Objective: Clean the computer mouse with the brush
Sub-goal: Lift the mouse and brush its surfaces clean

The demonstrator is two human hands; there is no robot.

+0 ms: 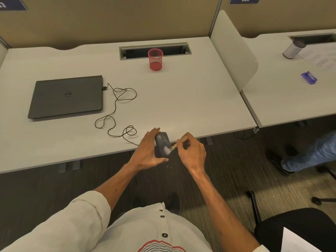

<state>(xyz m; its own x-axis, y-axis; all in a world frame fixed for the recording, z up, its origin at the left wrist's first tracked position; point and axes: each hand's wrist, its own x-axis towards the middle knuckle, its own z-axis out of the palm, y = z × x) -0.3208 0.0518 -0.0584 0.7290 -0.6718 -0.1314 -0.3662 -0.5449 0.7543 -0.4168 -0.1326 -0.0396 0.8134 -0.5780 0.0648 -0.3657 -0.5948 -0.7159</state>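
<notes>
Far left on our pale grey desk (181, 99), a closed dark grey laptop (67, 97) lies flat, lid up. A thin black cable (116, 104) is plugged into its right edge and loops in loose coils across the desktop toward us.

Moving right, near the back of the desk, there's a red wire-mesh pen cup (155, 59) standing upright just in front of the grey cable slot (154, 50). We can see down through the mesh, and nothing shows inside it.

Now to the near edge, where the work is. Our left hand (148, 151) is clasped around the dark grey computer mouse (162, 143), fingers along its far side and thumb under the near end, holding it tilted up off the desk right at the edge. Our right hand (190, 151) is pinched on the wooden-handled small brush (179, 141), thumb and fingertips closed on the handle. The pale bristles touch the mouse's rear right side, where a whitish patch shows. A few pale specks lie on the dark carpet (181, 179) below.

Further right, past the rounded white divider panel (234, 50), the neighbouring desk (281, 99) carries a white cylindrical tin with a dark lid (293, 49), tilted in our wide view; its contents are hidden. Printed sheets (320, 59) lie beside it, and a small purple plastic object (309, 78) sits nearer us.
</notes>
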